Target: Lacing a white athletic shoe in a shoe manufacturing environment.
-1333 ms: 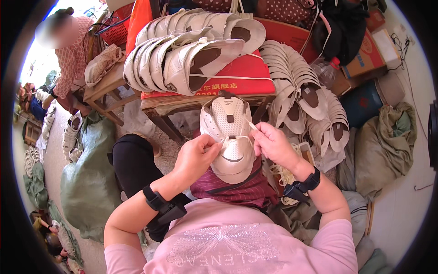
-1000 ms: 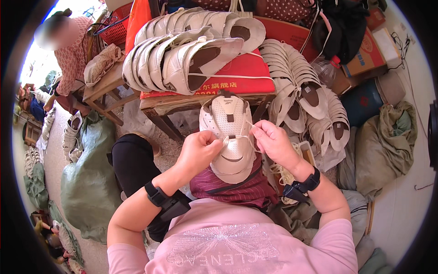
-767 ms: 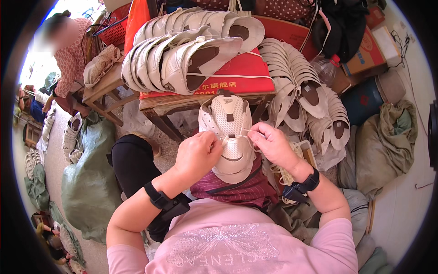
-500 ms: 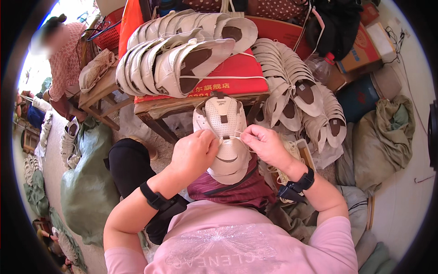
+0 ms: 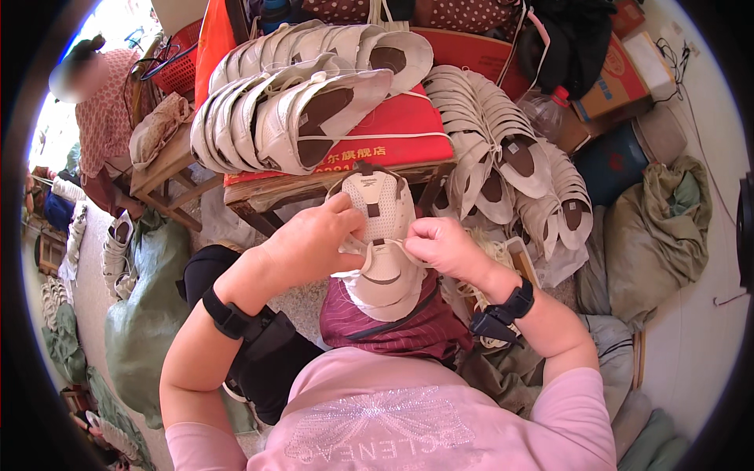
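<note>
A cream-white shoe upper rests on my lap, its toe toward me and its perforated tongue standing up. My left hand is bent over the upper's left side, fingers curled onto the edge beside the tongue and thumb lower down near the lace holes. On the opposite side, my right hand is closed in a pinch on a thin white shoelace that runs across the base of the tongue. The exact grip of my left fingertips is partly hidden by the hand.
Ahead, a wooden stool with a red cover bears nested shoe uppers. More stacked uppers hang at the right, near a sack. A green sack lies left; another person sits at far left.
My left hand has turned and shifted up and left along the shoe's side, its fingers spreading farther from the thumb. My right hand has drawn slightly inward and down, still pinching the lace.
</note>
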{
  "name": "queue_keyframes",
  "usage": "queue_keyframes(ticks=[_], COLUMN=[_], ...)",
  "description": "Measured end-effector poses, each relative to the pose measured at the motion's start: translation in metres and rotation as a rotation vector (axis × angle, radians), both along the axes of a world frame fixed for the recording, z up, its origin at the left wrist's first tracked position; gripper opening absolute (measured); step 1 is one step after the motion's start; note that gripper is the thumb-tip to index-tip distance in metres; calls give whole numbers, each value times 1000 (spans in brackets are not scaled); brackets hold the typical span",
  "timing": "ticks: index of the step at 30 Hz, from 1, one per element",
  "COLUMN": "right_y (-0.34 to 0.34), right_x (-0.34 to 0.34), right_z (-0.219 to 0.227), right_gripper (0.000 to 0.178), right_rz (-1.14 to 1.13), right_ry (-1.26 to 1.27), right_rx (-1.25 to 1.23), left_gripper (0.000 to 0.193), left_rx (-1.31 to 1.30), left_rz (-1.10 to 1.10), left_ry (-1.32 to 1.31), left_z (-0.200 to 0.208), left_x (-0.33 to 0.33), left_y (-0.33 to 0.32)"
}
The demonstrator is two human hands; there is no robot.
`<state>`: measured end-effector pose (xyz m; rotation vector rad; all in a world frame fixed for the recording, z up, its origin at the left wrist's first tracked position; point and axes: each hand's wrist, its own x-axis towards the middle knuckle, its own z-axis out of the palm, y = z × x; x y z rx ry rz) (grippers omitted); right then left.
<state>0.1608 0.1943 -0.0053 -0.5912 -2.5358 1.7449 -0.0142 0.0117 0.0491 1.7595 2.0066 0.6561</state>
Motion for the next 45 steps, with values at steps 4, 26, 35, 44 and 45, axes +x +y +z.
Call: queue_keyframes(ticks=[4, 26, 35, 44, 45], right_y=[-11, 20, 19, 36, 37], right_x=[-6, -44, -50, -56, -55], right_z=[11, 63, 61, 59, 58], right_gripper=[12, 49, 39, 33, 33], right_rz=[123, 685, 754, 849, 832], right_ry=[421, 240, 183, 180, 203], right_rx=[955, 912, 870, 716, 706], left_gripper=[28, 24, 19, 13, 12], left_rx=[-48, 46, -77, 161, 165], left_rz=[-35, 158, 193, 373, 417], left_ry=[93, 398, 19, 28, -25], left_z=[0, -21, -14, -39, -36], left_x=[-6, 19, 1, 21, 23], left_y=[6, -3, 10, 14, 15])
